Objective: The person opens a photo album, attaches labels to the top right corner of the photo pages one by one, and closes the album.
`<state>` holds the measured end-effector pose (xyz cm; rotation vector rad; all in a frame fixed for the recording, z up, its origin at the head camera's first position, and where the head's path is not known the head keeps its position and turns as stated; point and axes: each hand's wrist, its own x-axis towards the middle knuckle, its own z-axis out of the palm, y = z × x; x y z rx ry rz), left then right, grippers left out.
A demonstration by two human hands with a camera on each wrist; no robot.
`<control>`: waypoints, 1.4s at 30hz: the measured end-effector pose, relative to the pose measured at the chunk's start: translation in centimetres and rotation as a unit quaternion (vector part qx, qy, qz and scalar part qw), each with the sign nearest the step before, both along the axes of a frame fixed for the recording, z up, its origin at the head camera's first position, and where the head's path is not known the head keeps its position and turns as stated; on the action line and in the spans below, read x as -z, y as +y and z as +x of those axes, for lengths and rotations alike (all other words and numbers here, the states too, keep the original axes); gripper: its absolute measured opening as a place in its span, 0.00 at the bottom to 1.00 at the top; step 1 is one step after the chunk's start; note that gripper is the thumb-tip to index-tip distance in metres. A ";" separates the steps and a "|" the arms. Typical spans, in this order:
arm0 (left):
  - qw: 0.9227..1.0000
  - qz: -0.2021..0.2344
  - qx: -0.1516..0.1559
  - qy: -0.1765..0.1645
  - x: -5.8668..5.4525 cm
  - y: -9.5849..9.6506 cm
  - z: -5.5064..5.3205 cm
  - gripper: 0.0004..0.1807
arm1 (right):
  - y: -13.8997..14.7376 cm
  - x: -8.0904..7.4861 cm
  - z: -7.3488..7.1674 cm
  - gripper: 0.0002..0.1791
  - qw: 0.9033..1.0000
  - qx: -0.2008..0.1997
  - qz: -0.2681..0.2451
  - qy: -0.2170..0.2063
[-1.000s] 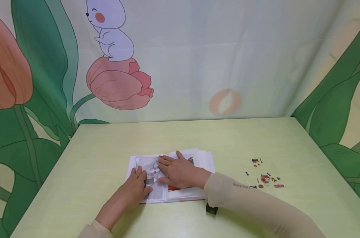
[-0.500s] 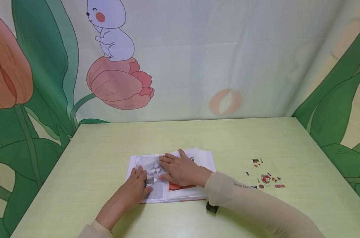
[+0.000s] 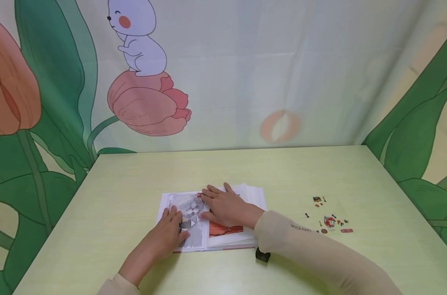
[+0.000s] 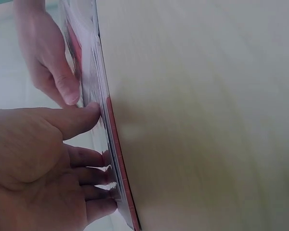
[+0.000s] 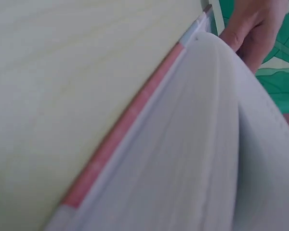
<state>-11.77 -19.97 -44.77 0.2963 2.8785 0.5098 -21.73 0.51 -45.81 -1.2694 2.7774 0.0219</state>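
An open photo album with clear pockets lies on the table. Its left page shows a grey-toned picture, its right page an orange-red picture partly covered by a hand. My left hand rests on the lower left page with fingers extended; in the left wrist view its fingertips touch the page near the album's edge. Across the fold and the right page lies my right hand, flat, fingers spread. A white page bows upward over the page stack in the right wrist view.
Right of the album, a transparent sticker sheet with small colourful stickers lies on the table. A small black object shows below the right sleeve. Behind the table hangs a printed curtain.
My right hand has slid slightly right and toward the album's far edge, uncovering more of the orange-red picture. The left hand keeps its place.
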 end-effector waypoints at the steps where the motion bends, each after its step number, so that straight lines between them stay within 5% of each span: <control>1: 1.000 0.000 0.000 0.001 0.0 0.0 0.0 0.35 | -0.1 -0.1 0.1 0.39 1.000 -0.002 -0.003 0.002; 9: 1.000 0.006 0.004 0.002 -0.1 0.0 0.1 0.35 | -0.5 0.0 1.1 0.41 0.999 -0.041 -0.001 -0.016; 27: 1.000 0.003 0.003 0.004 0.0 0.0 0.1 0.35 | 0.6 0.2 -0.1 0.39 1.000 -0.001 0.017 0.013; 42: 1.000 -0.009 -0.002 0.004 -0.3 0.0 0.1 0.36 | 0.7 0.0 -0.5 0.37 1.000 0.001 -0.006 -0.025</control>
